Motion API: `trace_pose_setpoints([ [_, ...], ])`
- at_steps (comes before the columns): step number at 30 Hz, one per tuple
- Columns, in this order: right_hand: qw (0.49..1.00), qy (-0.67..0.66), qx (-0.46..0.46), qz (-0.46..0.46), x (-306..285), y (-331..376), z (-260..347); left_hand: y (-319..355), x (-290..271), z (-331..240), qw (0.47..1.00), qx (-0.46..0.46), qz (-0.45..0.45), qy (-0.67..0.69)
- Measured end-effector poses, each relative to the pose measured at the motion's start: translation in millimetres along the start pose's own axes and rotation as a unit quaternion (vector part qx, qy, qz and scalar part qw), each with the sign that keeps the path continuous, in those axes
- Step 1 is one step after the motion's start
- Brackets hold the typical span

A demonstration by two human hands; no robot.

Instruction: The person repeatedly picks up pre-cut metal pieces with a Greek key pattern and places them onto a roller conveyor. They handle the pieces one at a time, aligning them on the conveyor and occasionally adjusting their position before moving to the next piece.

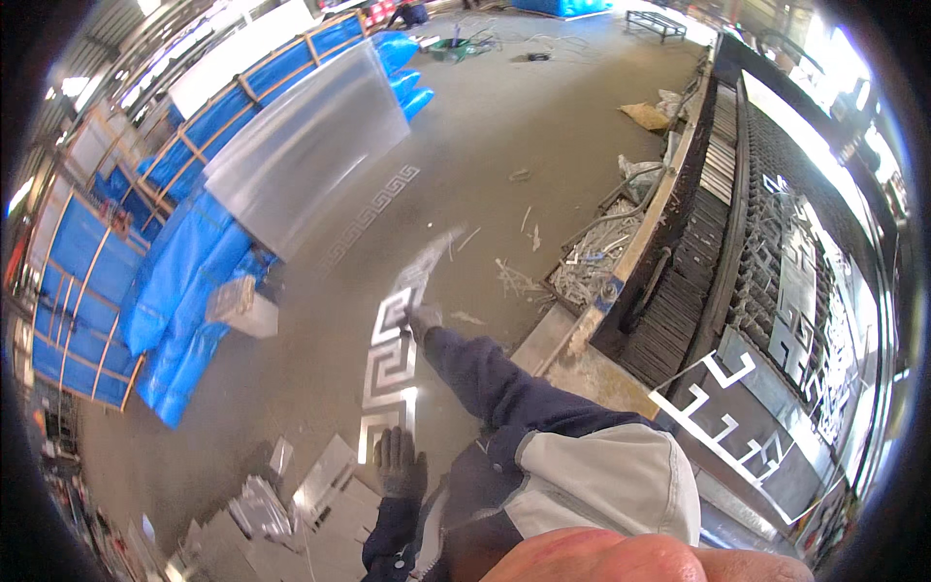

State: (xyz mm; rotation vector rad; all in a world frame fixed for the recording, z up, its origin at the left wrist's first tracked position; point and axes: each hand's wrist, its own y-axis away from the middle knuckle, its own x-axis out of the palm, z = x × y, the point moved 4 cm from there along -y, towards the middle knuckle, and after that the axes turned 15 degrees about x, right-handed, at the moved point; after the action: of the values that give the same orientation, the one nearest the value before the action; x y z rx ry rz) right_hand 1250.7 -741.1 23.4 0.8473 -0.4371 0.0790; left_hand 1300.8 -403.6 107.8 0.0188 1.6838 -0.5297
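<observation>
A long, shiny metal strip [393,364] cut in a Greek key pattern stretches away in front of me, its far end blurred. My right hand [424,320], in a grey glove, is closed on the strip's right edge partway along. At the near end, my left hand [400,461], also gloved, grips the strip with its fingers fairly straight over the metal; its thumb is hidden. Both arms wear dark sleeves. Beyond the strip, another key-patterned piece [373,215] lies on the floor beside a large clear-wrapped sheet stack.
On the right stands a slatted cutting bed [679,262] holding cut sheets [732,412], with a scrap-filled trough [593,254] along its side. Metal offcuts [262,509] lie at lower left. Blue-wrapped packages [184,276] and the clear-wrapped stack [310,145] stand left. Scraps litter the floor.
</observation>
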Motion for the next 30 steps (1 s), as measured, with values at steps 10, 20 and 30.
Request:
trace_pose_setpoints([
  [10,0.652,0.719,-0.217,-0.102,-5,-158,-48,-118,-8,234,0.986,0.106,-0.072,0.107],
  [20,0.64,0.72,-0.223,-0.15,108,-265,12,-237,37,476,0.967,0.014,-0.146,0.21],
  [30,0.996,-0.061,0.053,-0.029,250,-444,148,-401,73,677,0.892,-0.279,-0.178,0.309],
])
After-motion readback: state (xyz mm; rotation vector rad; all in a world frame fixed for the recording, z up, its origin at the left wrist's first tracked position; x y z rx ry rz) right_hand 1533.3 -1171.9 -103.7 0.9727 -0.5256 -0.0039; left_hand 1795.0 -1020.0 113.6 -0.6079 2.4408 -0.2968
